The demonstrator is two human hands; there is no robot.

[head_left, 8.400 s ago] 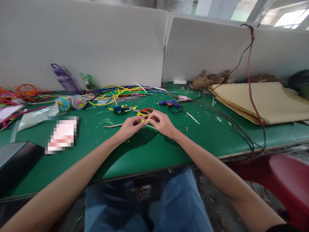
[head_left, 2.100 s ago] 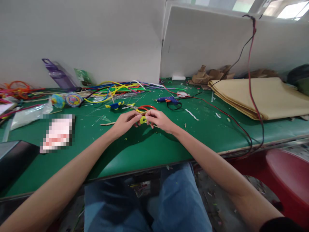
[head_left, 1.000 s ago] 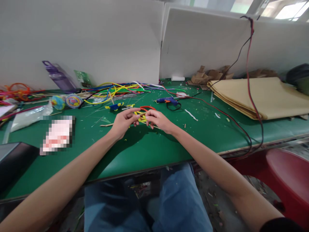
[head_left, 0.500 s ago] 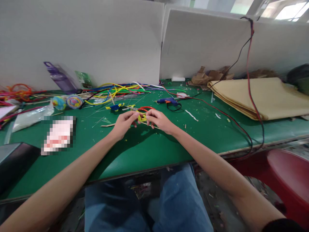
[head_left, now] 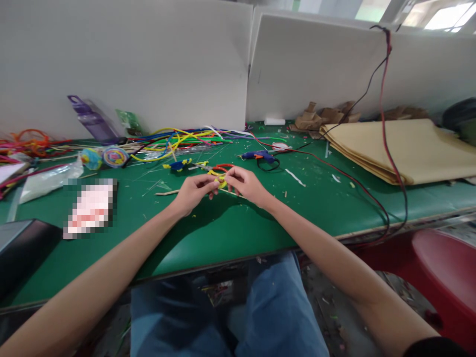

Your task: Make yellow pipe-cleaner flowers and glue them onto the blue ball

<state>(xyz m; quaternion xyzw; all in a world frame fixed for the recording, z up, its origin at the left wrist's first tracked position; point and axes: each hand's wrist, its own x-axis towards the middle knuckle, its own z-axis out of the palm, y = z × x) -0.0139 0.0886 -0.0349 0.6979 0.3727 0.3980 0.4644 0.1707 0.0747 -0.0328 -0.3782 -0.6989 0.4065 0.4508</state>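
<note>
Holding: a yellow pipe cleaner piece [head_left: 221, 182] between my two hands, just above the green tabletop [head_left: 230, 228].
Left hand [head_left: 193, 192]: my grip is closed on the left end of the yellow pipe cleaner piece, thumb and forefinger pinched.
Right hand [head_left: 246, 186]: my grip is closed on the right end of the same piece, fingertips meeting those of my left hand.
Landmark: blue glue gun [head_left: 260, 156], lying on the tabletop.
Yellow pipe cleaner piece, place: near the glue gun, to its left and closer to me.
Red loop [head_left: 225, 167]: on the tabletop just behind my fingers, left of the glue gun.
Thin wooden stick [head_left: 168, 192]: flat on the tabletop, well left of the glue gun, beside my left hand.
Pile of coloured pipe cleaners [head_left: 178, 140]: left of the glue gun and farther back, against the white partition [head_left: 126, 64].
Purple bottle [head_left: 91, 120]: well left of the glue gun, leaning at the partition.
Brown paper stack [head_left: 405, 148]: well right of the glue gun.
Red and black cable [head_left: 386, 124]: runs from the partition top down past the paper stack, right of the glue gun.
</note>
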